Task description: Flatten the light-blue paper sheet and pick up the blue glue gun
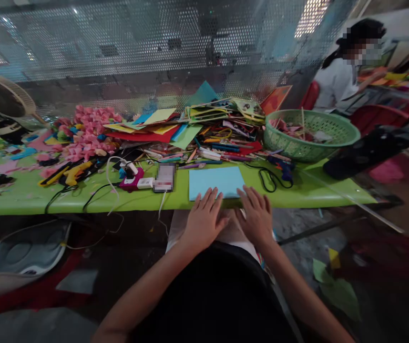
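Observation:
A light blue sheet of paper (216,181), which looks folded, lies flat near the front edge of the green-covered table (310,193). My left hand (205,216) rests with its fingertips on the paper's near edge, fingers stretched out. At the paper's near right corner, my right hand (255,209) lies with its fingers extended too. Neither hand grips anything. Left of the paper is a phone (165,177) with a white cable. A blue glue gun (281,167) with a black cord sits to the right.
Behind the paper are scattered pens (222,147) and a pile of coloured paper (147,128). A green basket (311,147) stands at right, pink paper pieces (92,131) at left. A pink power strip (132,180) and yellow glue gun (77,172) lie nearby. A person (336,78) sits at far right.

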The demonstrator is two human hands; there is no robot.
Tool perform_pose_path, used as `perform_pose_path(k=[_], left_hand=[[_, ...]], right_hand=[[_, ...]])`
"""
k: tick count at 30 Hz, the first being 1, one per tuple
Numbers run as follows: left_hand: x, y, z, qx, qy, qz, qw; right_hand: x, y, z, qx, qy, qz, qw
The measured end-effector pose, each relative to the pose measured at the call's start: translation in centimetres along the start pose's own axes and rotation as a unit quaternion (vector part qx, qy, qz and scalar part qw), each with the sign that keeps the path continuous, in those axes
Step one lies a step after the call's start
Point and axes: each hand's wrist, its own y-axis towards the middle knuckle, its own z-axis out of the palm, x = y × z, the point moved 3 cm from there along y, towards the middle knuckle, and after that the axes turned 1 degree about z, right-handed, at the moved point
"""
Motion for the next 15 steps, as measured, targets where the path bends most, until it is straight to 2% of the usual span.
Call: perform_pose_path(k=[3,5,10,15], left_hand=[[-0.2,2.7,1.2,0.031,-0.012,0.012,0.999],[0.3,3.5,1.8,0.035,-0.017,0.015,0.999],[1.6,2.9,2.2,0.032,-0.024,0.020,0.999],[1.5,2.2,1.9,0.027,-0.029,0.011,0.999]], right_hand=[[1.1,0.0,0.9,0.058,0.025,-0.069,0.996],[0.7,-0.1,1.0,0.069,0.027,-0.076,0.994],[-2.3,-0.7,-0.3,0.037,0.004,-0.027,0.999],[-6.2,-1.1,-1.9,-0.038,-0.030,0.007,0.999]])
